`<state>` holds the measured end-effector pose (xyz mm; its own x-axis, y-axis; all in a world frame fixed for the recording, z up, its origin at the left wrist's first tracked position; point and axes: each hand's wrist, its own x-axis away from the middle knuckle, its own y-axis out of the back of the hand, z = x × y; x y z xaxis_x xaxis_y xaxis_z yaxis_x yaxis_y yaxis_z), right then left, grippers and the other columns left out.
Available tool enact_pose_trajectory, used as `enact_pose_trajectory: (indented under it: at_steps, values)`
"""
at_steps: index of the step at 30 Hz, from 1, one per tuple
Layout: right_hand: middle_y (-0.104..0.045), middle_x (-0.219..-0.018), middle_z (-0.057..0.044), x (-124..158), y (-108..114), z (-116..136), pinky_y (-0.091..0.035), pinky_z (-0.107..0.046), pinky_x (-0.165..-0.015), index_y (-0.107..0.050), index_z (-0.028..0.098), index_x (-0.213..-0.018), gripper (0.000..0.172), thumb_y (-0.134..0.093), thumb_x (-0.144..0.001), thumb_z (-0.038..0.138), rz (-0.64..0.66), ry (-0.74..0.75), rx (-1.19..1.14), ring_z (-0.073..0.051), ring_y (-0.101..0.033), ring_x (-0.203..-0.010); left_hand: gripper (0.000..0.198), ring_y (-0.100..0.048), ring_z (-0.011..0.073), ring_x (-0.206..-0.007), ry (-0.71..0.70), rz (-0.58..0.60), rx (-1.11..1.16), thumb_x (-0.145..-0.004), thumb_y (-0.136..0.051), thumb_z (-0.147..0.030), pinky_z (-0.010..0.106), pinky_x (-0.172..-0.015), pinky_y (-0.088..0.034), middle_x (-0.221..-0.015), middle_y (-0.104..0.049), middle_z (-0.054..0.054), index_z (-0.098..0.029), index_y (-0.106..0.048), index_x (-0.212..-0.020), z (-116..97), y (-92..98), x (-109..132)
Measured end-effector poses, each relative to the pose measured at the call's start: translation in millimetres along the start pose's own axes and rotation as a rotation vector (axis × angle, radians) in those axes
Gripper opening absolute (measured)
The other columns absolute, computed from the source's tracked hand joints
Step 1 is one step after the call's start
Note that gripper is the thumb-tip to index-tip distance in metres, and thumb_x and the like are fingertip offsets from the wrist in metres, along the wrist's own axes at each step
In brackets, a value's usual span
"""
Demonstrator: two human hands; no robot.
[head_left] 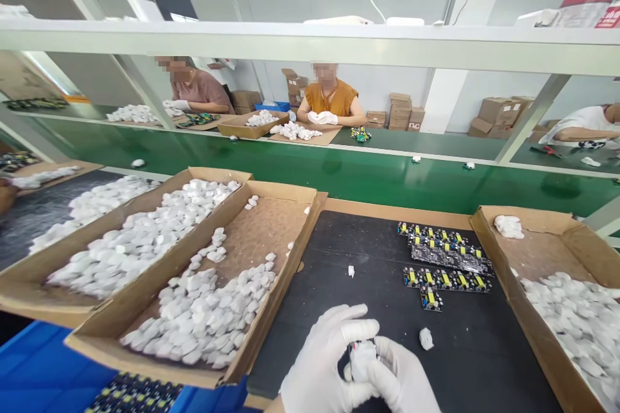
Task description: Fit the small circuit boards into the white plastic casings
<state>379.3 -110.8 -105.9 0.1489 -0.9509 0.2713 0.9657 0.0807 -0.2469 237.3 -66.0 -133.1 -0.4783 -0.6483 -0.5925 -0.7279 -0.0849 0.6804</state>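
Note:
Both my hands are gloved in white, low over the black work mat (pixel 300 335). My left hand (pixel 322 355) curls its thumb and fingers around a small circuit board covered with a white putty-like lump (pixel 363 361). From the other side, my right hand (pixel 404 374) presses its fingers and thumb against the same piece. A dark edge of the board shows at the lump's upper left; the rest is hidden. A loose white lump (pixel 426 339) lies right of my hands, and a smaller white bit (pixel 351 270) lies beyond them.
Small circuit boards (pixel 445 280) with yellow parts sit in rows on the mat. Cardboard trays of white lumps stand left (pixel 310 206) and right (pixel 501 290). A green conveyor belt (pixel 368 177) runs behind, under a white shelf (pixel 310 39). Co-workers sit across it; blue crates (pixel 39 361) stand lower left.

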Motion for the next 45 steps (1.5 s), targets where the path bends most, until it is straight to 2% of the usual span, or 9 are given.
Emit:
enact_pose_trajectory:
  at_steps: [9, 18, 25, 29, 32, 35, 39, 42, 45]
  values:
    - [-0.044, -0.058, 0.001, 1, -6, -3, -0.033, -0.027, -0.057, -0.045, 0.017, -0.058, 0.050, -0.060, -0.074, 0.062, -0.026, 0.144, -0.085, -0.012, -0.039, -0.057, 0.050, -0.065, 0.0263, -0.104, -0.039, -0.081, -0.009, -0.067, -0.075, -0.043, 0.043, -0.085, -0.058, -0.112, -0.069, 0.008, -0.027, -0.061, -0.112, -1, -4.3, 6]
    - [-0.054, -0.059, -0.002, 0, -10, -13, -0.037, -0.027, -0.056, -0.055, 0.017, -0.065, 0.056, -0.060, -0.067, 0.072, -0.223, 0.156, 0.064, -0.014, -0.046, -0.056, 0.037, -0.064, 0.0227, -0.106, -0.057, -0.146, -0.092, -0.073, -0.061, -0.020, 0.041, -0.087, -0.056, -0.111, -0.070, 0.007, -0.026, -0.062, -0.110, -7, -5.5, 1]
    - [-0.056, -0.059, -0.002, -5, -10, -17, -0.043, -0.029, -0.058, -0.054, 0.018, -0.064, 0.054, -0.058, -0.070, 0.071, -0.287, 0.211, 0.013, -0.015, -0.049, -0.057, 0.034, -0.067, 0.0230, -0.098, -0.037, -0.188, -0.052, -0.072, -0.064, -0.023, 0.039, -0.081, -0.058, -0.106, -0.071, 0.008, -0.024, -0.062, -0.106, -7, -10.0, -7]
    - [-0.050, -0.059, -0.001, -9, -7, -14, -0.044, -0.030, -0.059, -0.048, 0.019, -0.061, 0.054, -0.054, -0.073, 0.071, -0.247, 0.220, 0.071, -0.016, -0.048, -0.058, 0.042, -0.066, 0.0243, -0.102, -0.084, -0.150, -0.024, -0.071, -0.070, -0.031, 0.041, -0.088, -0.055, -0.105, -0.072, 0.007, -0.023, -0.058, -0.111, -2, -11.3, -9]
    - [-0.049, -0.059, -0.001, -14, 1, -2, -0.045, -0.030, -0.060, -0.043, 0.020, -0.059, 0.052, -0.047, -0.079, 0.068, -0.203, 0.207, 0.232, -0.016, -0.049, -0.059, 0.065, -0.063, 0.0287, -0.108, -0.022, -0.071, -0.067, -0.066, -0.075, -0.039, 0.043, -0.088, -0.054, -0.114, -0.068, 0.012, -0.019, -0.052, -0.123, 5, -9.8, -9]
    - [-0.054, -0.063, -0.003, -37, 23, 23, -0.046, -0.032, -0.067, -0.044, 0.020, -0.060, 0.048, -0.036, -0.087, 0.059, -0.334, 0.340, 0.505, -0.017, -0.052, -0.064, 0.079, -0.056, 0.0345, -0.117, 0.180, 0.036, -0.157, -0.061, -0.077, -0.037, 0.050, -0.091, -0.051, -0.128, -0.059, 0.017, -0.016, -0.049, -0.131, 16, -9.6, -11]
    - [-0.061, -0.075, -0.002, -107, 69, 61, -0.044, -0.033, -0.077, -0.055, 0.018, -0.072, 0.032, -0.043, -0.090, 0.042, -0.540, 0.358, 0.747, -0.017, -0.056, -0.077, 0.055, -0.050, 0.0351, -0.124, 0.407, 0.116, -0.279, -0.070, -0.066, -0.023, 0.056, -0.098, -0.043, -0.132, -0.058, 0.014, -0.018, -0.058, -0.124, 33, -16.3, -11]
    - [-0.063, -0.082, -0.001, -173, 96, 83, -0.049, -0.033, -0.073, -0.061, 0.014, -0.083, 0.024, -0.056, -0.089, 0.037, -0.592, 0.262, 0.915, -0.015, -0.060, -0.074, 0.044, -0.054, 0.0340, -0.120, 0.388, 0.137, -0.308, -0.071, -0.063, -0.022, 0.056, -0.097, -0.044, -0.127, -0.062, 0.012, -0.021, -0.065, -0.115, 42, -25.7, -5]
    - [-0.065, -0.090, -0.002, -222, 105, 98, -0.053, -0.031, -0.068, -0.063, 0.013, -0.094, 0.024, -0.056, -0.090, 0.036, -0.641, 0.244, 1.033, -0.015, -0.062, -0.075, 0.040, -0.060, 0.0312, -0.113, 0.277, 0.055, -0.351, -0.070, -0.062, -0.020, 0.053, -0.094, -0.047, -0.121, -0.066, 0.008, -0.026, -0.067, -0.110, 52, -35.8, 3]
